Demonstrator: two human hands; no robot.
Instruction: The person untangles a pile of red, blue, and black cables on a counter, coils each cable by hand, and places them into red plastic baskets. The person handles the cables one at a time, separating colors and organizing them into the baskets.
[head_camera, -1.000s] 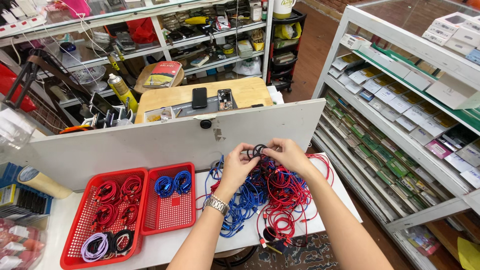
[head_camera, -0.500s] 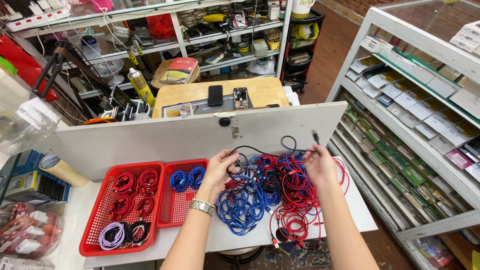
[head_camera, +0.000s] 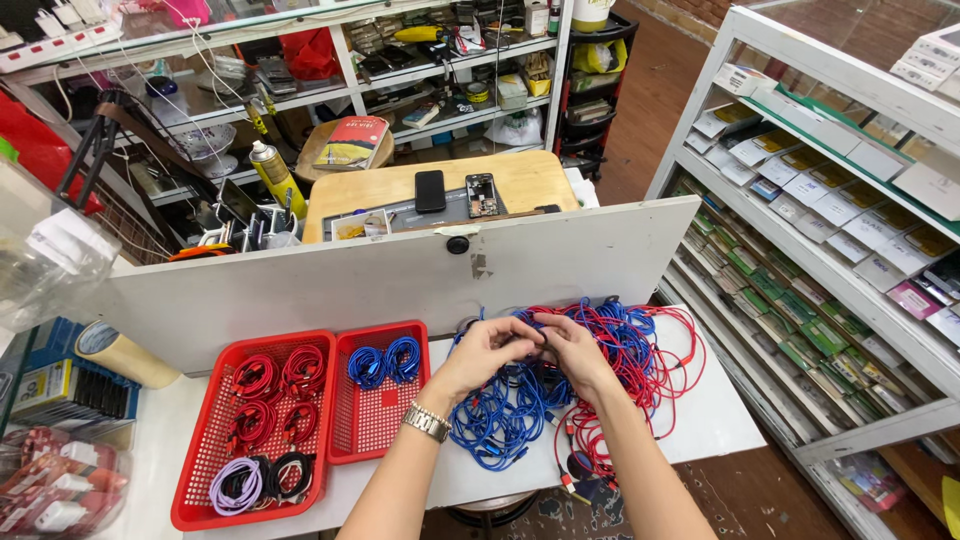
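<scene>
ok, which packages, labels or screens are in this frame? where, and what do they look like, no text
Two phones: lying flat on the wooden desk behind the white board, dark rectangles, screens off.
Book: left of the desk, red and yellow cover.
Spray can: beside the book, upright, yellow with a label.
Boxed packages: right shelving, rows of small flat boxes, white, green and pink.
Bagged packs: bottom left, red and white in clear plastic.

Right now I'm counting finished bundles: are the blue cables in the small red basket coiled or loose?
Coiled. The two blue cables lie as neat loops at the far end of the small red basket, unlike the tangled pile under the hands.
</scene>
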